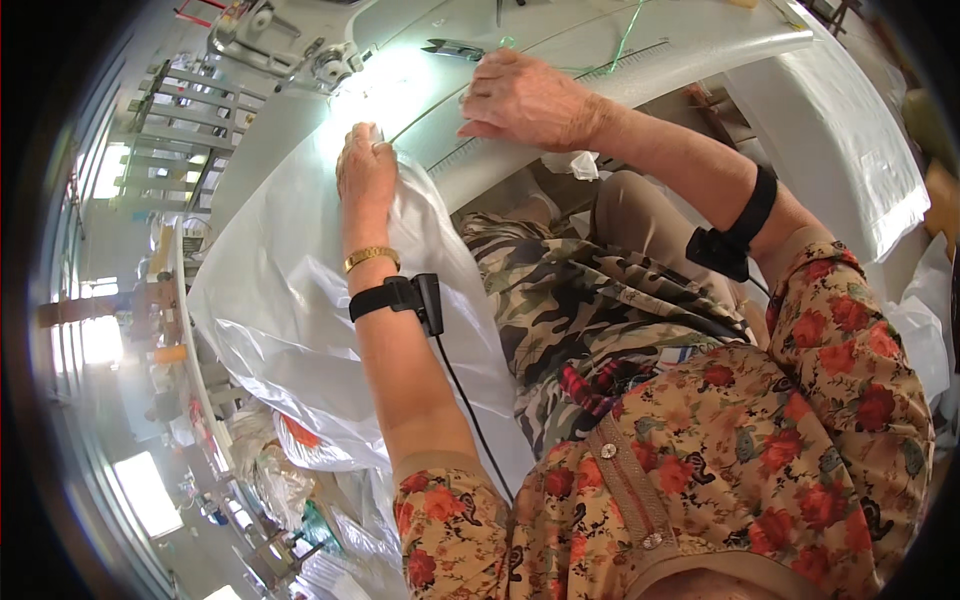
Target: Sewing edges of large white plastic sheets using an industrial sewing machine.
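My left hand (pixel 367 178) is at the edge of the table, closed on a glossy white plastic sheet (pixel 290 250) that hangs down in folds over my lap's left side. Just beyond its fingers is the sewing machine head (pixel 335 68), where a bright light washes out the needle area. My right hand (pixel 525 102) is raised over the table's ruled front edge with curled fingers; whatever they hold, if anything, is hidden. Near its fingertips lies a pair of dark thread snips (pixel 453 48).
Green thread (pixel 627 38) runs across the white sewing table (pixel 560 40). More white sheeting (pixel 840 140) hangs at the right. A slatted metal rack (pixel 190 130) stands at the left. Bundled plastic (pixel 275 465) lies at the lower left. A cable (pixel 465 395) trails from my left wrist band.
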Motion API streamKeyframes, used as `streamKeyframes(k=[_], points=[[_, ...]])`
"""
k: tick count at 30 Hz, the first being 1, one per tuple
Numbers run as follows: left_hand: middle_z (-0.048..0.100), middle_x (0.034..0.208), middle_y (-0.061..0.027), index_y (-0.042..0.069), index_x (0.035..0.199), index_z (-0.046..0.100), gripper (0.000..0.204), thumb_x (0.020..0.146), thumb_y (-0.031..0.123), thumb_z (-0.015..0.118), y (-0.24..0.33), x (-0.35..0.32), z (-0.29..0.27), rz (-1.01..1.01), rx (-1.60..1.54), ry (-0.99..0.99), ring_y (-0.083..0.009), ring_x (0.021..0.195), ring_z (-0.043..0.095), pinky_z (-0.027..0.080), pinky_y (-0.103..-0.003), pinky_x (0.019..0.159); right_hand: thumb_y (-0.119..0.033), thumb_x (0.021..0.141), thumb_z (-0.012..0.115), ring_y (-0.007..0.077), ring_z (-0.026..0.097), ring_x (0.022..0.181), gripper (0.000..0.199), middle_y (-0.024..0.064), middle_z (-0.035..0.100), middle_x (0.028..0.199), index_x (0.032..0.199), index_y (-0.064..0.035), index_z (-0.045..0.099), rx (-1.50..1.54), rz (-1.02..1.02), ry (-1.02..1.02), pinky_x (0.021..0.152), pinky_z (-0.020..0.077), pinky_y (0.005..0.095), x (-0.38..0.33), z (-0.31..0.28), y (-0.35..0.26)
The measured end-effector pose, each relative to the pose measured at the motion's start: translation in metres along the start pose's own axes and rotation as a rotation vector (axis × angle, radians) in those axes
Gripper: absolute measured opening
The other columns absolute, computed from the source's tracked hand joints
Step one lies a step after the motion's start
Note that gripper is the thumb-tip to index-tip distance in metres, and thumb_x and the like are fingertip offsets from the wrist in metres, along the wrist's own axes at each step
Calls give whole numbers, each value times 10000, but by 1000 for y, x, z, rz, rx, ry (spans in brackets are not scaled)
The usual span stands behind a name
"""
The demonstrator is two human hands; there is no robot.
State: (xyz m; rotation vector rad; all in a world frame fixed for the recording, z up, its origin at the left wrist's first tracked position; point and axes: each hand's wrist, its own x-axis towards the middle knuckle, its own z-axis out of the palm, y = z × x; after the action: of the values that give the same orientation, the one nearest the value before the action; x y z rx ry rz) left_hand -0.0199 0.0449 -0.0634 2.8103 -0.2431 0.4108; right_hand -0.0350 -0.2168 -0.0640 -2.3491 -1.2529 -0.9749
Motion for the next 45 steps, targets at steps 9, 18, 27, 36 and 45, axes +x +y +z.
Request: streamKeyframes(k=[9, 18, 27, 36, 45], points=[[626, 1121, -188, 3, 1202, 574, 388, 855, 107, 435, 7, -6, -22, -166, -137, -38, -295, 1013, 593, 431, -375, 933, -290, 893, 580, 190, 579, 1015, 216, 28, 641, 919, 861, -86, 640, 265, 163, -166, 922, 438, 361, 9, -9, -6], [660, 1081, -139, 16, 1158, 642, 353, 852, 97, 487, -18, -13, -28, -218, -244, 5, -229, 986, 597, 442, -318, 906, -149, 803, 573, 233, 561, 1094, 154, 71, 662, 1048, 878, -55, 670, 385, 179, -232, 955, 414, 364, 20, -7, -20], [604, 1255, -162, -28, 1268, 552, 479, 997, 360, 479, -21, -18, -29, -260, -547, 1, -234, 1170, 560, 412, -330, 999, -210, 901, 547, 224, 535, 1127, 200, 60, 651, 1091, 982, -70, 665, 401, 194, -308, 970, 411, 373, 20, 14, -10], [505, 1395, -101, 81, 1344, 509, 461, 983, 363, 458, -69, -88, -25, -399, 226, -38, -271, 1314, 429, 246, -443, 1125, -142, 871, 620, 253, 626, 778, 125, 83, 654, 840, 966, -64, 641, 567, 149, 111, 768, 484, 377, -51, 31, -41], [478, 1431, -24, 127, 1349, 514, 482, 974, 424, 458, -107, -73, -21, -212, 117, -22, -203, 1358, 386, 238, -431, 1130, -216, 843, 630, 291, 637, 863, 369, 187, 654, 939, 1118, 26, 581, 1105, 1019, -222, 794, 495, 390, -89, 102, -144]])
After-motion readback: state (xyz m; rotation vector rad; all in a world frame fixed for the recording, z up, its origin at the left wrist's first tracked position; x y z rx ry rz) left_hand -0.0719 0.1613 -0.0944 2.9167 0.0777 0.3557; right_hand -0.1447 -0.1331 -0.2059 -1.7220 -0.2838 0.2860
